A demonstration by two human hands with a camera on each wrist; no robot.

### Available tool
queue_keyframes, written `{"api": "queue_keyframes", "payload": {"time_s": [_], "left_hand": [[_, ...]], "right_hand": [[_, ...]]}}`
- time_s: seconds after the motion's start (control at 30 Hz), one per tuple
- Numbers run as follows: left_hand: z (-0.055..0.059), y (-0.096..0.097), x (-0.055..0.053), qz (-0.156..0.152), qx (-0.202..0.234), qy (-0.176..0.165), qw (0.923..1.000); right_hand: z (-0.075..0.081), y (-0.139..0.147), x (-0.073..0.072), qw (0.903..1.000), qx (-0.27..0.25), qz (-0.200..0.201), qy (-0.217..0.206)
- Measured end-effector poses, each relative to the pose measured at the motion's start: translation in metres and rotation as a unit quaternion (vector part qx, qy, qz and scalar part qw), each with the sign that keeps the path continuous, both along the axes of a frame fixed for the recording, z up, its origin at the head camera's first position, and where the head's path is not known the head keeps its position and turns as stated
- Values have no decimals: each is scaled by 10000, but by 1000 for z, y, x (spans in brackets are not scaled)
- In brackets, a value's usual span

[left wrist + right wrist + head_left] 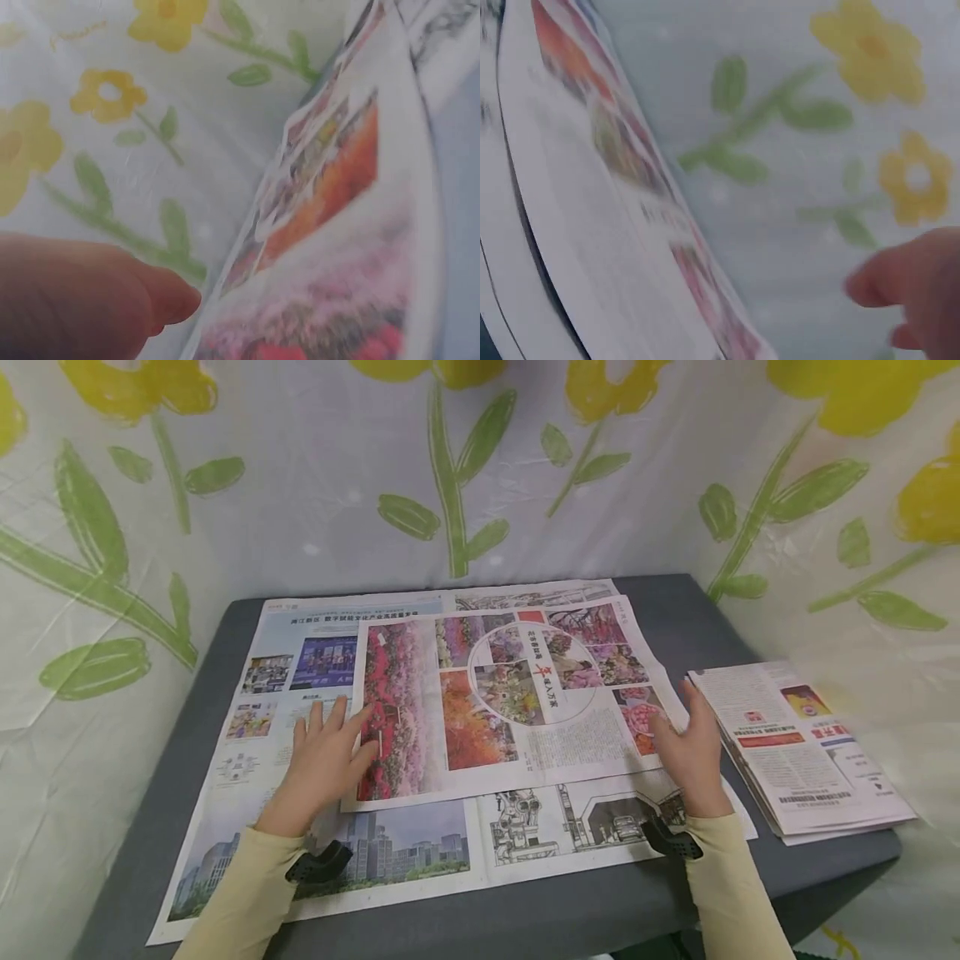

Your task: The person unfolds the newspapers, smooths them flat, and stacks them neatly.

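Observation:
A smaller newspaper page (480, 693) with pictures of flowers lies over a larger spread newspaper (255, 793). At its left edge is my left hand (322, 768), fingers spread and thumb reaching over the red flower picture. My right hand (693, 756) stands at the right edge, its thumb toward a pink picture and its other fingers extended. In the left wrist view part of the hand (82, 300) shows beside the page (322, 225). The right wrist view has a blurred hand (915, 285) apart from the page (630, 210). Whether either hand touches the paper I cannot tell.
A stack of folded newspapers (810, 752) sits on the right side of the dark grey table (585, 902). White sheeting (330, 485) with yellow flowers and green leaves rises behind and beside the table.

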State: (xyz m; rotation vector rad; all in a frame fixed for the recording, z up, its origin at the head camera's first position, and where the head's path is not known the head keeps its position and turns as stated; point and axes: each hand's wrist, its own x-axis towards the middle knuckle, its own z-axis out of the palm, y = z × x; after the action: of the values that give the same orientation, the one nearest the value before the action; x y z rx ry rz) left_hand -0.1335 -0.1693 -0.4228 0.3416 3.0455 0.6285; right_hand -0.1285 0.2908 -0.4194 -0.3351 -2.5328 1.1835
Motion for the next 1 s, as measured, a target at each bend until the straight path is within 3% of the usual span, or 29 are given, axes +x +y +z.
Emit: {"api": "queue_keyframes", "payload": {"time_s": [0.07,0.17,0.3,0.43,0.57,0.7,1.0], "left_hand": [[2,8,-14,-141,15,-202,9997],[-2,20,-35,-365,-49,-579,9976],[-9,33,-61,-560,-125,-851,9947],[-18,40,-85,-696,-277,-807,9939],[-33,42,-99,-789,-673,-893,9906],[-41,38,-105,-832,-862,-864,9890],[-41,31,-108,-1105,-1053,-763,9853]], "right_hand": [[0,-18,-2,9959,484,706,-289],[-4,-45,0,9754,1038,1778,-791],[-13,-75,5,9482,1501,2522,-1219],[-23,-94,10,9315,1966,2797,-1243],[-33,-100,17,9160,2416,2945,-1258],[-34,-105,19,9089,2655,2905,-1378],[-26,-109,16,8989,2857,2731,-1893]]}}
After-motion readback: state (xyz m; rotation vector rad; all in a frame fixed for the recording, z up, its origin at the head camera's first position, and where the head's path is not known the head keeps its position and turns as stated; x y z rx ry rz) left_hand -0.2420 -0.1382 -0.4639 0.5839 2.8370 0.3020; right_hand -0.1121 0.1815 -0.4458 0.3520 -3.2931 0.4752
